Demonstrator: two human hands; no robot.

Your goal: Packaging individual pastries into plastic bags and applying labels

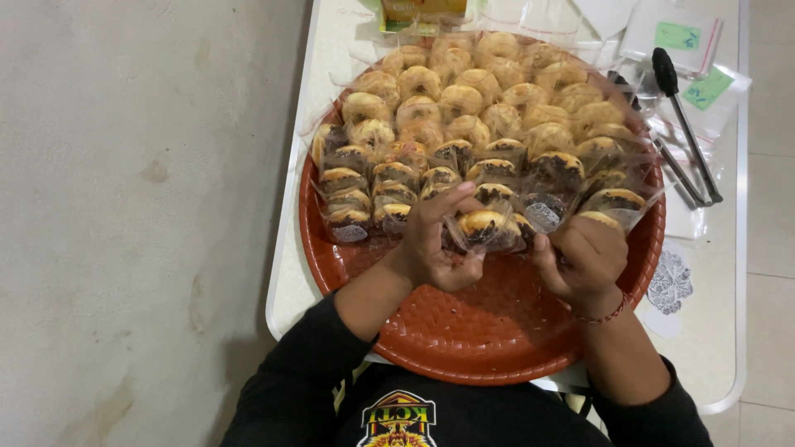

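Observation:
A big round red woven tray (464, 331) lies on a white table and carries several rows of small golden pastries (464, 103), each in a clear plastic wrapper. Over the tray's near half, my left hand (435, 244) and my right hand (584, 261) together hold one wrapped pastry (487, 228) with a dark filling. My left thumb and fingers pinch its left side, while my right fingers curl at the wrapper's right end. A red bracelet sits on my right wrist. The near part of the tray is bare.
Metal tongs with black tips (683, 124) lie right of the tray on the white table (712, 331). Clear plastic bags with green labels (691, 50) lie at the far right. A yellow-green packet (418, 12) sits at the far edge. Grey concrete floor (132, 223) is on the left.

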